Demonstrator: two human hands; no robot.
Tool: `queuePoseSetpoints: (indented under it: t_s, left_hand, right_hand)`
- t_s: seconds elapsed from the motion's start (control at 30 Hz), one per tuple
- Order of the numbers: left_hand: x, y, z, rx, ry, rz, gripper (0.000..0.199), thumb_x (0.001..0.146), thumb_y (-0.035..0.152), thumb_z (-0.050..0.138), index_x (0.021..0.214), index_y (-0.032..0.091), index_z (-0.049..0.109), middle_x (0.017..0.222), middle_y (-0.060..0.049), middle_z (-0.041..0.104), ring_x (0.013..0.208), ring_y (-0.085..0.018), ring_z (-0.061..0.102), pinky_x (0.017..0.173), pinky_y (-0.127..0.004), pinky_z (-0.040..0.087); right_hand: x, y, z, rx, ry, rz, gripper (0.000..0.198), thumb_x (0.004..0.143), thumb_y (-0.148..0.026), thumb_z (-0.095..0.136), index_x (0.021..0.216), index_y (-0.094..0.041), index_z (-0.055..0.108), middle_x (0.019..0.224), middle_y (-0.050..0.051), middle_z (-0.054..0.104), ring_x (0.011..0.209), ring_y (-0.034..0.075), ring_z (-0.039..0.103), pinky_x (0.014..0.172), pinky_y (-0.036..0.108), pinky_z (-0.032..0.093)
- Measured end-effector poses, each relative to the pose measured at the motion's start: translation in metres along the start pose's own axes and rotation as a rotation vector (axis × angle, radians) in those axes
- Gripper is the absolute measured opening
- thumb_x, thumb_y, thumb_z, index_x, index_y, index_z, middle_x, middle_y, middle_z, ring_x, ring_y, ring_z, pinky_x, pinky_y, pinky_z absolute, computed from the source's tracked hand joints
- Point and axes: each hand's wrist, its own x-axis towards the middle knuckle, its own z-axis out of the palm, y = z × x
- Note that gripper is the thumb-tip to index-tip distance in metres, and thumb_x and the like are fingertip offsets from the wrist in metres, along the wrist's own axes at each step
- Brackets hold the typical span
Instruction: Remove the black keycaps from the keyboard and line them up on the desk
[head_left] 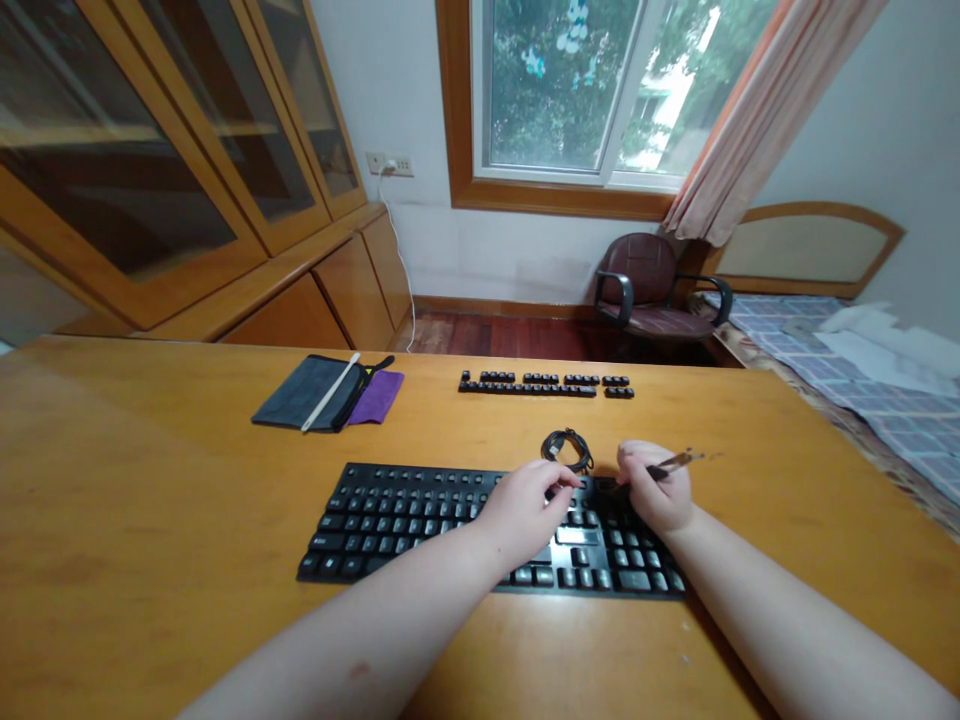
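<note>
Hands on keyboard point(390, 515): left hand point(525, 505) fingers curled on keys, right hand point(656, 490) fisted round thin tool point(679, 461)

Daylight from window point(574, 90), soft and even; faint sheen on desk point(150, 500) below it; wide-angle bending at edges.

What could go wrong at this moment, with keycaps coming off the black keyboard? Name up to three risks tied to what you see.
1. The thin tool gripped in the right hand could slip and scratch the keyboard.
2. The left hand rests on keys beside the bare patch; pressing may strain them.
3. The removed keycaps lie in loose rows and could be knocked out of order.
</note>
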Motion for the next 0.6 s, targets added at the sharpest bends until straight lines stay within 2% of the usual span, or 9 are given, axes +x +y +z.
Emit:
queuePoseSetpoints:
  t_s: [0.13, 0.27, 0.4, 0.6]
  left_hand:
    - [0.000, -0.001, 0.001, 0.007, 0.003, 0.003, 0.020, 0.083, 0.021, 0.048, 0.094, 0.022, 0.065, 0.092, -0.001, 0.065, 0.085, -0.016, 0.060, 0.080, -0.028, 0.047]
    - [-0.001, -0.002, 0.001, -0.003, 0.014, -0.013, 0.028, 0.081, 0.021, 0.052, 0.108, 0.023, 0.060, 0.103, -0.002, 0.063, 0.087, -0.017, 0.061, 0.082, -0.030, 0.047]
    - [-0.001, -0.003, 0.001, 0.008, -0.001, -0.018, 0.038, 0.078, 0.023, 0.057, 0.116, 0.023, 0.054, 0.110, -0.004, 0.061, 0.089, -0.017, 0.061, 0.086, -0.032, 0.047]
    - [0.000, -0.004, 0.001, -0.007, 0.026, -0.035, 0.032, 0.083, 0.022, 0.051, 0.115, 0.022, 0.056, 0.109, -0.005, 0.063, 0.089, -0.018, 0.060, 0.086, -0.033, 0.047]
  right_hand:
    - [0.002, 0.001, 0.001, -0.003, -0.071, -0.027, 0.038, 0.090, -0.034, 0.043, 0.060, -0.018, 0.058, 0.051, 0.002, 0.049, 0.050, 0.015, 0.049, 0.049, 0.029, 0.038]
    - [0.003, 0.001, 0.002, 0.018, -0.104, -0.020, 0.036, 0.089, -0.046, 0.045, 0.076, -0.018, 0.065, 0.059, 0.004, 0.060, 0.054, 0.016, 0.056, 0.052, 0.029, 0.045]
    - [0.003, 0.001, 0.003, 0.030, -0.129, 0.024, 0.024, 0.089, -0.037, 0.049, 0.089, -0.020, 0.066, 0.066, 0.004, 0.066, 0.057, 0.016, 0.061, 0.056, 0.029, 0.049]
    - [0.011, -0.008, 0.003, -0.024, -0.259, -0.055, 0.017, 0.086, -0.032, 0.055, 0.087, -0.022, 0.068, 0.075, 0.005, 0.071, 0.068, 0.017, 0.066, 0.064, 0.029, 0.053]
